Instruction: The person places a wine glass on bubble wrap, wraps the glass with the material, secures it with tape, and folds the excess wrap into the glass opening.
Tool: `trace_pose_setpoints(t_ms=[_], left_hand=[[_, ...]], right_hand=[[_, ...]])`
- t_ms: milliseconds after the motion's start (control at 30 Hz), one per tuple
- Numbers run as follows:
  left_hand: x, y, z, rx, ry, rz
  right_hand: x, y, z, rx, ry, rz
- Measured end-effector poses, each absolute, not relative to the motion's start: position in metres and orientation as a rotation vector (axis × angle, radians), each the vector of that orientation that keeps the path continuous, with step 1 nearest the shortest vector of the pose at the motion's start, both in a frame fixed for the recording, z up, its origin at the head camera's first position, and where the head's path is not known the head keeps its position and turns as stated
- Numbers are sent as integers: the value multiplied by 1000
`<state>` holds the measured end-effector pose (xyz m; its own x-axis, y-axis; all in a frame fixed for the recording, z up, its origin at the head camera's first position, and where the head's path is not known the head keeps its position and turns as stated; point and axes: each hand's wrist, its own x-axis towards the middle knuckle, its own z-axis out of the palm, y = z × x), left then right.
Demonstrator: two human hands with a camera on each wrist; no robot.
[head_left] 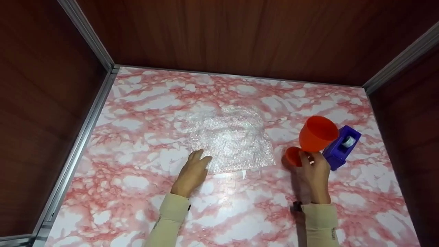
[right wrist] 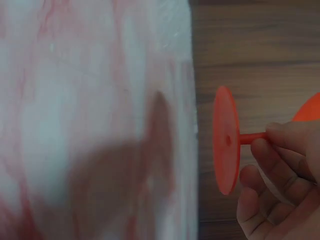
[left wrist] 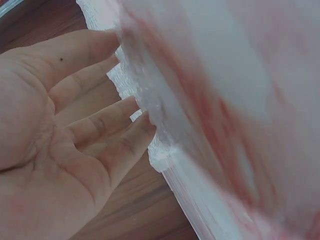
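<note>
My right hand pinches the stem of an orange-red plastic goblet between thumb and fingers. The goblet is held up over the right side of the table, tilted, its bowl pointing away and its round foot toward the left. On the table's middle lies a flat sheet of clear bubble wrap. At its near left corner is my left hand, fingers loosely extended. In the left wrist view, the fingertips meet the sheet's edge; nothing is gripped.
A purple tape dispenser with a roll of tape stands just right of the goblet. The table has a red and white marbled top. Dark wood panels with metal edging enclose its back and sides.
</note>
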<state>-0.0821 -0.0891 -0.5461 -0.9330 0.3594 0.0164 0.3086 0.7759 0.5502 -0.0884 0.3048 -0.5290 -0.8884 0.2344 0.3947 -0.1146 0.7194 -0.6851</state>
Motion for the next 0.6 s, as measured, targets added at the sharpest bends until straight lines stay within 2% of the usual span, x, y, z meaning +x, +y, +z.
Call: trace_pose_setpoints(t_ms=[600], left_hand=[[-64,-44,-547,794,2812,747]], right_hand=[[-51,286,-498,35,-2433,973]])
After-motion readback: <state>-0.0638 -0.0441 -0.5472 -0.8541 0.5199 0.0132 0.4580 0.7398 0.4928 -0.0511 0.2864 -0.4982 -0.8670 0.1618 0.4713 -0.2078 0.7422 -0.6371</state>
